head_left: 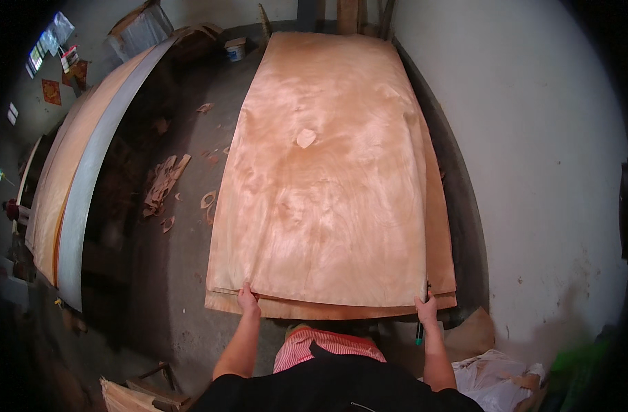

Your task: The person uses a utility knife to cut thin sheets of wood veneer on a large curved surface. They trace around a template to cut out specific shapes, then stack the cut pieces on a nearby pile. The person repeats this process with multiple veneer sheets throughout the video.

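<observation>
A large, thin, pale-brown wood veneer sheet lies in front of me on a stack of similar sheets, whose edges show at the right and below. My left hand pinches its near edge towards the left corner. At the near right corner, my right hand closes on the same edge. A slim black tool with a green end also sits in my right hand; its exact kind is unclear. On the sheet's upper middle rests a small loose veneer piece.
Veneer scraps litter the floor on the left. Beyond them stands another long stack of sheets. A white bucket is at the back. The wall runs close on the right, with white plastic sheeting near my right arm.
</observation>
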The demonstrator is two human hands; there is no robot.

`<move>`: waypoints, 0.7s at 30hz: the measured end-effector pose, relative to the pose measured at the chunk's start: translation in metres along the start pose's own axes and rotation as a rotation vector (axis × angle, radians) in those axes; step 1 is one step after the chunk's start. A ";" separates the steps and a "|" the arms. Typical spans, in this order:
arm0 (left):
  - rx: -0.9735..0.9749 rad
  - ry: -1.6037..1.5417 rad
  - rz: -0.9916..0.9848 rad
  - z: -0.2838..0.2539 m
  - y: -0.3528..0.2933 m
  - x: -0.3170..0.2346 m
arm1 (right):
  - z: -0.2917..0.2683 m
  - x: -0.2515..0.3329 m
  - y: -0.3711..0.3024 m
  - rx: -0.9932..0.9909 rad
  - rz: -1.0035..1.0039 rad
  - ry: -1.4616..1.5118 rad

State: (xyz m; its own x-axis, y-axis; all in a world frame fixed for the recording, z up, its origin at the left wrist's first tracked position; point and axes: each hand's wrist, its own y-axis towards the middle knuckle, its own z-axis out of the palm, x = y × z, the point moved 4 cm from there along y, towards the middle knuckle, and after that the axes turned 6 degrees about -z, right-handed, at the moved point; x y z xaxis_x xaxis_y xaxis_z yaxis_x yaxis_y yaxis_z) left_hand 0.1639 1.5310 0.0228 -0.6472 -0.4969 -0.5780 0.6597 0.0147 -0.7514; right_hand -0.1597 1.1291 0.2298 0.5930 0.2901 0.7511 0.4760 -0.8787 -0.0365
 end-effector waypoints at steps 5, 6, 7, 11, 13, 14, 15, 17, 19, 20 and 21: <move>-0.065 -0.085 0.006 0.006 -0.014 0.017 | -0.010 -0.012 0.006 0.036 -0.014 -0.199; -0.076 -0.094 0.016 0.002 -0.012 0.021 | -0.008 -0.007 0.004 0.041 -0.014 -0.196; -0.087 -0.102 0.026 -0.002 -0.011 0.025 | -0.004 -0.001 0.001 0.046 -0.015 -0.193; -0.026 -0.010 0.016 -0.008 -0.003 0.030 | 0.005 0.005 0.002 0.016 -0.045 -0.381; -0.041 0.013 0.004 -0.021 0.011 0.044 | 0.015 0.014 0.008 0.117 0.010 -0.453; 0.023 -0.005 -0.046 -0.011 0.007 0.064 | 0.000 0.018 0.021 0.100 0.040 -0.543; 0.084 -0.011 -0.094 -0.016 0.010 0.071 | 0.000 0.020 0.018 0.088 0.079 -0.629; 0.111 -0.053 -0.293 -0.036 0.022 0.083 | 0.004 0.009 0.005 0.143 0.129 -0.787; -0.178 -0.012 -0.511 -0.017 0.002 0.069 | -0.019 -0.003 -0.004 0.138 0.195 -0.905; -0.123 -0.148 -0.498 -0.026 0.008 0.069 | -0.020 -0.004 0.007 0.161 0.186 -0.971; -0.056 -0.276 -0.476 -0.035 0.017 0.067 | -0.024 -0.008 0.016 0.125 0.141 -1.018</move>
State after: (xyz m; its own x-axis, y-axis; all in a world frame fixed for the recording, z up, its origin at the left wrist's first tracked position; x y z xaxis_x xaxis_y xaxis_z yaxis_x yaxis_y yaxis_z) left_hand 0.1179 1.5286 -0.0398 -0.7401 -0.6688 -0.0711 0.2926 -0.2250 -0.9294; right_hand -0.1722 1.1041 0.2391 0.8894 0.4219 -0.1758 0.3892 -0.9008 -0.1928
